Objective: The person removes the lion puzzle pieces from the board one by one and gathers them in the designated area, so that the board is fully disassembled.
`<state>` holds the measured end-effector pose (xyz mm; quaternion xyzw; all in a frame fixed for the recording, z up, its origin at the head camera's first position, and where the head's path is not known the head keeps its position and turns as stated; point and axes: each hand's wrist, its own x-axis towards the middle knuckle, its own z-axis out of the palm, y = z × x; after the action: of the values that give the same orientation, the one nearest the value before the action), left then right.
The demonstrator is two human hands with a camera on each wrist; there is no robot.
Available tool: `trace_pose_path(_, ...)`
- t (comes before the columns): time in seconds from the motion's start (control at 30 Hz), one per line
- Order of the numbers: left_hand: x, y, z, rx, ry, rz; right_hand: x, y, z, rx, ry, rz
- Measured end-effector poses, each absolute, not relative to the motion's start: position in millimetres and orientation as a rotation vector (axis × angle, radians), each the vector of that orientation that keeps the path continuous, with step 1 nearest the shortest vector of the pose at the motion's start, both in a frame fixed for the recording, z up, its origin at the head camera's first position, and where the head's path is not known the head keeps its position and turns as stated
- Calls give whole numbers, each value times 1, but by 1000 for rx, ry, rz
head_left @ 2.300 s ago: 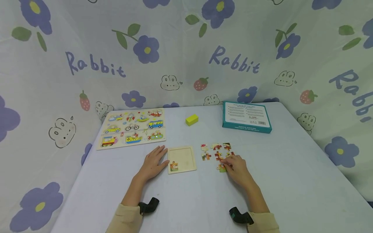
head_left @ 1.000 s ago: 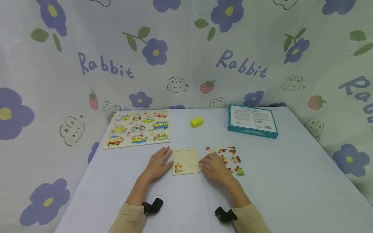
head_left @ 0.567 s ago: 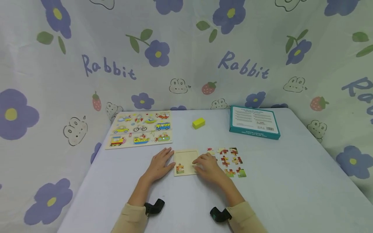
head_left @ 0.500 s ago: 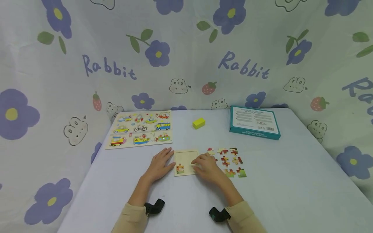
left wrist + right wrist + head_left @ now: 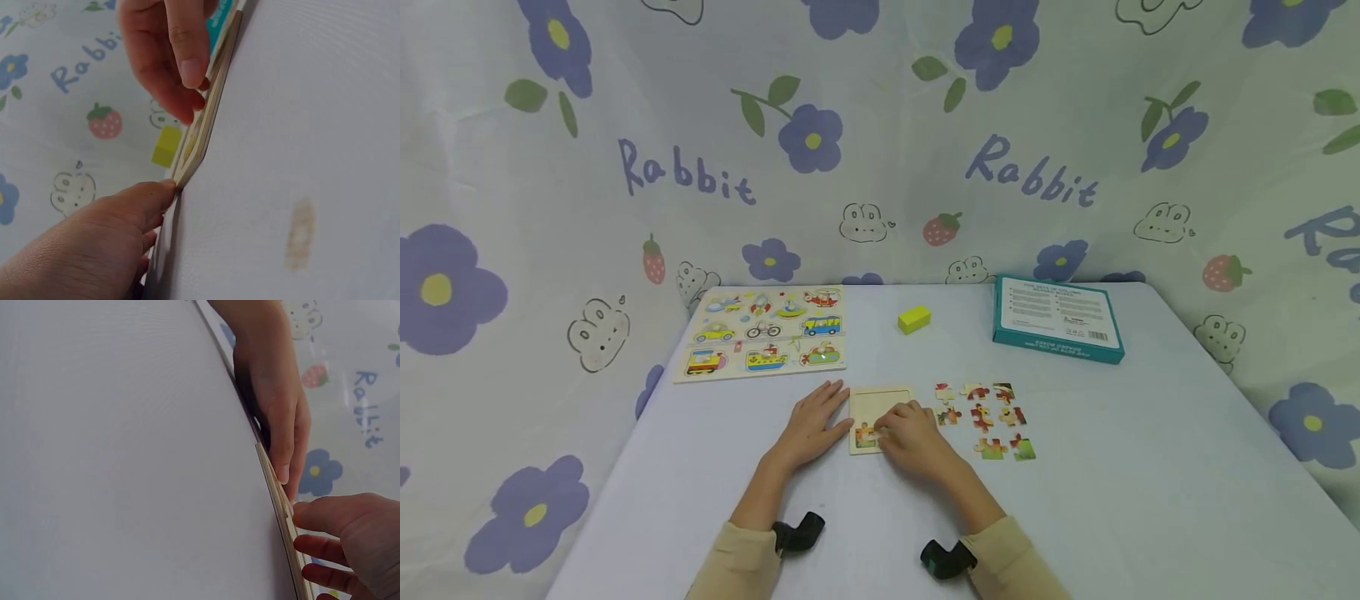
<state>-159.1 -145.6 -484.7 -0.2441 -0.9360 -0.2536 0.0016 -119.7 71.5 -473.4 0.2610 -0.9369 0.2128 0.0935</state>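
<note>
My left hand (image 5: 810, 422) lies with fingers stretched out along the left edge of a small square wooden puzzle frame (image 5: 880, 393); its thumb touches that edge in the left wrist view. One jigsaw piece (image 5: 864, 436) sits in the frame's lower left corner. Over the frame's lower right part, my right hand (image 5: 913, 439) reaches in with loosely bent fingers, its fingertips at the right side of that piece. In the left wrist view, thumb and forefinger stand apart, and no piece shows between them. Several loose jigsaw pieces (image 5: 981, 417) lie in rows right of the frame.
A vehicle peg puzzle board (image 5: 763, 333) lies at the back left of the white table (image 5: 1120, 483). A yellow block (image 5: 914, 319) stands at the back middle. At the back right is a flat teal box (image 5: 1058, 319). A patterned cloth hangs behind.
My right hand has moved left from the loose pieces, across the frame's right edge, to the piece in the frame. The left hand has stayed at the frame's left edge. The view has shifted slightly.
</note>
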Motion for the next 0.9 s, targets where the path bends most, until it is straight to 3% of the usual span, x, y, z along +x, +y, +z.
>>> trace_pose_path(0.9, -161, -146, -487, -768, -2938, -789, -122, 52, -479, 744, -2845, 507)
